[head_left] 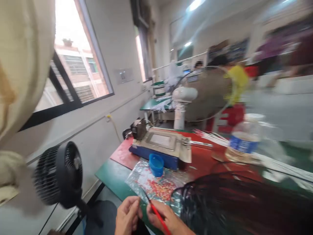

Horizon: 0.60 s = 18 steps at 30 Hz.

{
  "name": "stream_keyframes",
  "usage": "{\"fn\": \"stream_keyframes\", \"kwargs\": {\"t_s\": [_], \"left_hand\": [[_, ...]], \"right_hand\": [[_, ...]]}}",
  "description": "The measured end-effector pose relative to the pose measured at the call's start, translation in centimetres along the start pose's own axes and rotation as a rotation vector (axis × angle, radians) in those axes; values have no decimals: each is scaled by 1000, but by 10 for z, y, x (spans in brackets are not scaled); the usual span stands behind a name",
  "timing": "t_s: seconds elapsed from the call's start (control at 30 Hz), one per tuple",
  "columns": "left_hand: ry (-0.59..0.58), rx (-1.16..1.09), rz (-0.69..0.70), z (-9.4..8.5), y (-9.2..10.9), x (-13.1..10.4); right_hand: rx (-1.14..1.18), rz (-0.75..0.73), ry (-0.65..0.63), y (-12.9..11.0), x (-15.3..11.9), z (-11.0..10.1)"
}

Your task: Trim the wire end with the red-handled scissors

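Observation:
My left hand (127,215) and my right hand (164,218) meet at the bottom edge of the view, over the near edge of a green table (111,176). Both pinch a thin wire (156,213), red on the right and dark towards the left hand. Just beyond the hands lies a clear plastic bag (156,182) strewn with small red and pale pieces. A blue cap-like cup (156,164) stands on the bag. A large bundle of dark wires (227,205) spreads to the right of my right hand.
A blue-based machine with a grey top (161,145) sits on a red mat (122,153). A plastic water bottle (244,138) stands right. A black fan (60,174) stands left of the table. A white fan (182,104) and a person (212,91) are behind.

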<state>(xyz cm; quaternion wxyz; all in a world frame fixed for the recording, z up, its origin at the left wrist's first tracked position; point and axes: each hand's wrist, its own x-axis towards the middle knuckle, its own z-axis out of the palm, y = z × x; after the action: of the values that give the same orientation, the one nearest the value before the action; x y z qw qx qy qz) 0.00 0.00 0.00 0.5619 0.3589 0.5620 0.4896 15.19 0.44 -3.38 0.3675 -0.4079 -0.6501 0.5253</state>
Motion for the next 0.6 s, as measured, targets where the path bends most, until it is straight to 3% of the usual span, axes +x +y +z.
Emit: {"fn": "stream_keyframes", "kwargs": {"t_s": [0.1, 0.27, 0.43, 0.6], "left_hand": [[-132, 30, 46, -6, -1, 13], [-131, 83, 139, -1, 0, 11], [-197, 235, 197, 1, 8, 6], [-188, 357, 209, -1, 15, 15]], "right_hand": [[-140, 28, -34, -5, -3, -3], [-322, 107, -43, -19, -9, -6], [-413, 155, -36, -14, -10, -6], [-429, 123, -18, -10, -4, -8]]}}
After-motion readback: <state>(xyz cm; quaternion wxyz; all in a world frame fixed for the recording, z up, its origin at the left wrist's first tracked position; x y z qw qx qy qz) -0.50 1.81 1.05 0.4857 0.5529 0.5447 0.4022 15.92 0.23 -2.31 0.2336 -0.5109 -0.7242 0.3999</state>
